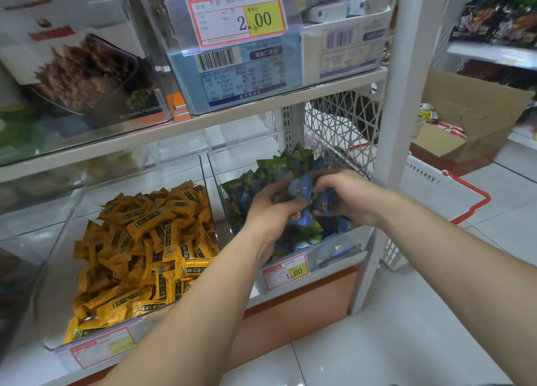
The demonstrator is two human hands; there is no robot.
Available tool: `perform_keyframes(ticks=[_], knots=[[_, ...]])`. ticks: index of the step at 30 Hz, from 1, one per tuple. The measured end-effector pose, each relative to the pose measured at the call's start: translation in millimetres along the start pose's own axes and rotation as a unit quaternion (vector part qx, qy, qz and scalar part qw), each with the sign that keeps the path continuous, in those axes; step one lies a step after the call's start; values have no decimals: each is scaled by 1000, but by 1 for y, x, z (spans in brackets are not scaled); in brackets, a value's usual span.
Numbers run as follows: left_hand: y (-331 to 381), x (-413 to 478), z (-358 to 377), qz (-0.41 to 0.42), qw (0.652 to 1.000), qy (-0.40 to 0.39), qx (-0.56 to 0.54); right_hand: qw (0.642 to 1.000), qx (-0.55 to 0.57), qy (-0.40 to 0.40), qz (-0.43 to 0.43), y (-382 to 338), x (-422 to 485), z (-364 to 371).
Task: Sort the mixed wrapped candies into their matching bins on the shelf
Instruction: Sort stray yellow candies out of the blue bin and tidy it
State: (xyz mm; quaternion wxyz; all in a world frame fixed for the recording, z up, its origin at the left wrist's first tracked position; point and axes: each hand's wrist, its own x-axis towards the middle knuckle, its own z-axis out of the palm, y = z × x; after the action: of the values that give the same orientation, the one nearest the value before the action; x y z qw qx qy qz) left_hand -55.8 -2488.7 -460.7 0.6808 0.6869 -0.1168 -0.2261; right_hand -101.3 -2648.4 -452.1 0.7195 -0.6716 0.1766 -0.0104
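Both our forearms reach in from the bottom edge and meet over the right-hand clear bin (334, 257) on the lower shelf. Our left hand (270, 211) is curled round a small bunch of blue candies (300, 189), thumb on top, with one wrapper sticking up between the two hands. Our right hand (345, 196) sits just beside it, knuckles up, fingers hooked down onto the same blue wrappers and gripping them (how many it has, we cannot tell). Under both hands lies the mixed heap of green candies (279, 164) and blue ones, piled highest toward the back of that bin. A price tag (286, 272) reading 1.00 hangs on its front wall.

Left of it, touching side by side, a second clear bin (58, 269) is heaped with yellow candies (145, 249), all of one kind.

Farther up, the next shelf carries a pale blue box (232, 74) behind a tag marked 2.00 (235, 13). Off to the right, past the white upright, a white basket (430, 182) with a red rim stands on the tiled floor, and beyond it an open cardboard box (470, 118).
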Motion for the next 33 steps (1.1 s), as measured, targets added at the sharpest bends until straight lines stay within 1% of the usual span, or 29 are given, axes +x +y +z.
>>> perform_keyframes(ticks=[5, 7, 8, 9, 10, 11, 12, 13, 14, 15, 16, 17, 18, 19, 20, 21, 23, 25, 27, 29, 31, 33], knots=[[1, -1, -9, -30, 998, -1, -51, 997, 71, -3, -1, -2, 0, 4], [2, 1, -11, -24, 998, 20, -46, 998, 64, 2, -5, -3, -1, 8], [3, 2, -11, -10, 999, 34, -26, 999, 21, 18, -16, -4, -1, 10], [4, 3, -11, 13, 999, 46, 8, 997, -61, 41, -36, -5, -3, 9], [4, 4, -12, 43, 996, 59, 56, 983, -161, 62, -64, -6, -3, 8], [5, 4, -13, 77, 988, 69, 115, 961, -248, 73, -93, -7, -4, 6], [6, 3, -15, 110, 973, 74, 187, 938, -317, 78, -115, -8, -4, 3], [7, 2, -17, 140, 950, 72, 271, 916, -372, 83, -129, -8, -6, 0], [8, 1, -20, 162, 913, 61, 370, 890, -425, 92, -135, -8, -6, -3], [8, 0, -21, 173, 861, 42, 476, 863, -476, 105, -135, -7, -7, -5], [9, -2, -23, 172, 800, 23, 574, 838, -515, 118, -136, -6, -7, -5], [9, -4, -23, 165, 739, 8, 653, 824, -535, 122, -143, -5, -6, -4], [9, -5, -23, 155, 687, -3, 709, 820, -539, 113, -156, -4, -6, -1], [10, -6, -23, 145, 656, -16, 741, 823, -535, 93, -170, -2, -6, 3], [11, -6, -24, 131, 646, -36, 751, 826, -531, 63, -177, 0, -6, 8], [12, -6, -24, 118, 649, -60, 750, 826, -536, 28, -174, 3, -6, 13], [17, -6, -25, 92, 657, -107, 741, 811, -568, -26, -141, 11, -2, 21], [20, -5, -26, 84, 658, -133, 736, 798, -592, -43, -106, 15, 3, 23], [20, -6, -27, 90, 673, -141, 720, 809, -580, -53, -72, 12, 7, 20], [17, -6, -29, 98, 700, -127, 696, 826, -555, -92, -29, 9, 6, 15], [11, -6, -28, 102, 726, -105, 672, 823, -552, -133, -12, 6, 4, 13], [5, -5, -25, 94, 743, -112, 654, 811, -566, -148, -10, 7, 4, 15]])
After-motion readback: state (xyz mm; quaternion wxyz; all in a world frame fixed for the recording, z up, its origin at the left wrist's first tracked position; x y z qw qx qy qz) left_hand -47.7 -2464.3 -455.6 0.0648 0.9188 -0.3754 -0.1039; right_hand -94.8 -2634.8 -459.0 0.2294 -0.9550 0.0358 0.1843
